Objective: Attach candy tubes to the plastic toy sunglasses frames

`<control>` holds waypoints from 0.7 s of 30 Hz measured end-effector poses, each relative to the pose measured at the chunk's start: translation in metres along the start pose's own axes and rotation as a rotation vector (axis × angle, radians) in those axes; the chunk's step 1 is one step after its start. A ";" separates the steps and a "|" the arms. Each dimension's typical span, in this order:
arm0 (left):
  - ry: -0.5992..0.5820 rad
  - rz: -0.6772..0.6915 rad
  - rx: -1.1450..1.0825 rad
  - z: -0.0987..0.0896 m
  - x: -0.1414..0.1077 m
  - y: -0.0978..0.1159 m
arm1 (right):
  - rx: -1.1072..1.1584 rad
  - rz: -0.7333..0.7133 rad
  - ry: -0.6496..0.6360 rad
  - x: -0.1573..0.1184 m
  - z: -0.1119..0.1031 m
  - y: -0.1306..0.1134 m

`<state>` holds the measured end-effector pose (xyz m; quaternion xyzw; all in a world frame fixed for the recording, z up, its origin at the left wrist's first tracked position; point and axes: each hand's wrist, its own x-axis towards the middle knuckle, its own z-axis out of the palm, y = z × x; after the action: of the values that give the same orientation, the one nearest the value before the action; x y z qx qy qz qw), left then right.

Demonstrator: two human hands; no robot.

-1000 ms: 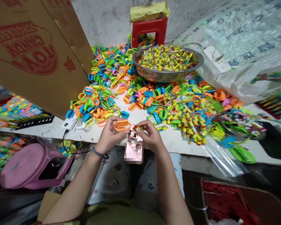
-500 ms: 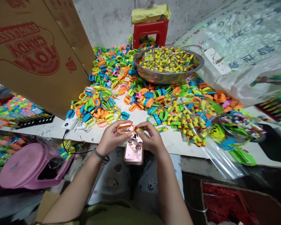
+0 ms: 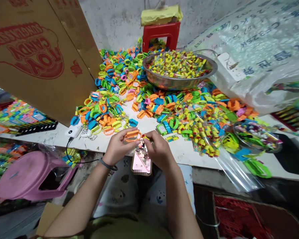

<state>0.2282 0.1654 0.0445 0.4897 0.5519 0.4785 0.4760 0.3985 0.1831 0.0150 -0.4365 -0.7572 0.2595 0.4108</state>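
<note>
hands [image 3: 119, 146] [image 3: 158, 149] pinch orange plastic ring [image 3: 132, 136] together.

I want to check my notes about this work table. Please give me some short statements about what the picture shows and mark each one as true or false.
1. The left hand holds an orange plastic band. True.
2. The metal basin holds mostly blue pieces. False: its pieces are mostly yellow.
3. A phone lies just below the two hands, with its screen lit. True.
4. The right hand rests inside the metal basin. False: it is at the near table edge, beside the orange plastic band.
5. The pink stool stands on top of the table. False: it is lower, at the left of the table.
</note>
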 end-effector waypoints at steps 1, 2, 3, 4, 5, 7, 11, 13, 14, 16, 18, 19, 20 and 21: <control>0.010 -0.029 -0.021 0.000 0.000 0.001 | -0.070 -0.050 0.000 0.000 0.001 -0.002; 0.017 -0.057 -0.045 0.001 0.000 0.001 | -0.129 -0.099 -0.002 0.000 0.002 -0.004; 0.021 -0.083 -0.068 0.001 0.000 0.001 | -0.180 -0.142 -0.003 -0.001 0.003 -0.005; 0.019 -0.107 -0.082 0.000 0.000 0.001 | -0.227 -0.172 0.002 -0.001 0.005 -0.006; 0.013 -0.128 -0.089 0.000 0.001 0.000 | -0.275 -0.188 0.010 -0.001 0.006 -0.006; -0.012 -0.169 -0.094 -0.001 0.002 -0.002 | -0.361 -0.186 0.037 -0.001 0.008 -0.005; -0.068 -0.247 -0.099 -0.004 0.004 -0.004 | -0.426 -0.211 0.030 -0.004 0.008 0.000; -0.104 -0.275 -0.107 -0.006 0.004 -0.003 | -0.434 -0.244 0.002 -0.005 0.008 0.000; -0.120 -0.279 -0.116 -0.006 0.004 -0.002 | -0.439 -0.253 -0.005 -0.006 0.009 -0.001; -0.135 -0.270 -0.134 -0.008 0.004 -0.001 | -0.440 -0.249 -0.002 -0.007 0.011 -0.003; -0.129 -0.253 -0.138 -0.009 0.002 -0.003 | -0.421 -0.234 -0.003 -0.005 0.015 -0.004; -0.119 -0.243 -0.141 -0.011 0.002 -0.005 | -0.408 -0.229 -0.014 -0.004 0.016 -0.003; -0.109 -0.232 -0.144 -0.013 0.001 -0.007 | -0.396 -0.224 -0.031 -0.003 0.017 -0.002; -0.097 -0.219 -0.144 -0.016 -0.001 -0.010 | -0.385 -0.215 -0.049 -0.001 0.017 0.000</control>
<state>0.2113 0.1629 0.0358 0.4135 0.5426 0.4378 0.5856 0.3848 0.1817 0.0055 -0.4173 -0.8447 0.0753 0.3266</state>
